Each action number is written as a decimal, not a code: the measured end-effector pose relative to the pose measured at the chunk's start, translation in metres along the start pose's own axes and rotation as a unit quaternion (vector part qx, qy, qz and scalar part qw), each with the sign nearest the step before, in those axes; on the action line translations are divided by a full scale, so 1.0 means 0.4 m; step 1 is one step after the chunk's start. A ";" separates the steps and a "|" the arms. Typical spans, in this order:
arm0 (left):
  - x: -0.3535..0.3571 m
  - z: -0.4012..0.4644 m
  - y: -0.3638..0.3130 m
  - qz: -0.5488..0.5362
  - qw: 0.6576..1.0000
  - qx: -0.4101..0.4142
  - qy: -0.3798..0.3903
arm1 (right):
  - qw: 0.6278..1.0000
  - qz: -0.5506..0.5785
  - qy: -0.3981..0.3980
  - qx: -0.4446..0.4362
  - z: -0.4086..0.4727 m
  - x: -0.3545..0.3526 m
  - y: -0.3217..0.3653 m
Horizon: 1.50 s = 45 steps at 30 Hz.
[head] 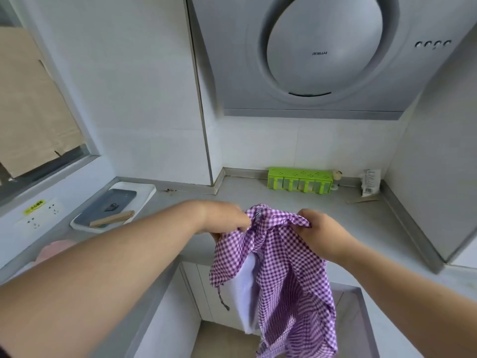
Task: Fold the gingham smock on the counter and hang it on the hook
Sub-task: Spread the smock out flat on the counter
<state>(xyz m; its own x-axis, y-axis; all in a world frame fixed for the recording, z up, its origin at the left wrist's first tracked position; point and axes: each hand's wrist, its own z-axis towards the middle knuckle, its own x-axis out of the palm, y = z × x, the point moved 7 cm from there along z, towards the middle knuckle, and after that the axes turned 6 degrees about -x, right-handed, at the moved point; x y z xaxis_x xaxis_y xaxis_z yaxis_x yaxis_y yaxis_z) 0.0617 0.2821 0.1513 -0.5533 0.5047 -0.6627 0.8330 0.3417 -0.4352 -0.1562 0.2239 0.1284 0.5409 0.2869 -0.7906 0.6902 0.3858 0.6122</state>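
The purple-and-white gingham smock (pixel 284 275) hangs bunched in the air in front of the grey counter (pixel 258 197), with its white lining showing and a tie string dangling at its left. My left hand (pixel 224 218) grips the smock's top edge on the left. My right hand (pixel 317 231) grips the top edge on the right, fingers curled into the cloth. The two hands are close together, with a fold of fabric peaking between them. No hook is visible in this view.
A green spice rack (pixel 299 181) and a white packet (pixel 370 182) stand at the counter's back. At left a white tray (pixel 85 224) bears a grey plate and a wooden piece. A range hood (pixel 322 52) hangs above. Wall sockets (pixel 38 215) sit at far left.
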 end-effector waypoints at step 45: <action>-0.084 0.181 0.046 -0.143 0.977 -0.039 -0.157 | 0.987 -0.009 -0.072 0.140 0.080 -0.216 -0.271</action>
<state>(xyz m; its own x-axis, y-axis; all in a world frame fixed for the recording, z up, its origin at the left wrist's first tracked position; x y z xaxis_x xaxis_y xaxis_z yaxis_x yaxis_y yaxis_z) 0.0960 0.2137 0.1215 -0.7233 0.1173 -0.6805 0.6355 0.4985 -0.5896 -0.2624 0.1292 0.1307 0.5758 0.1471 -0.8042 0.7956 0.1259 0.5926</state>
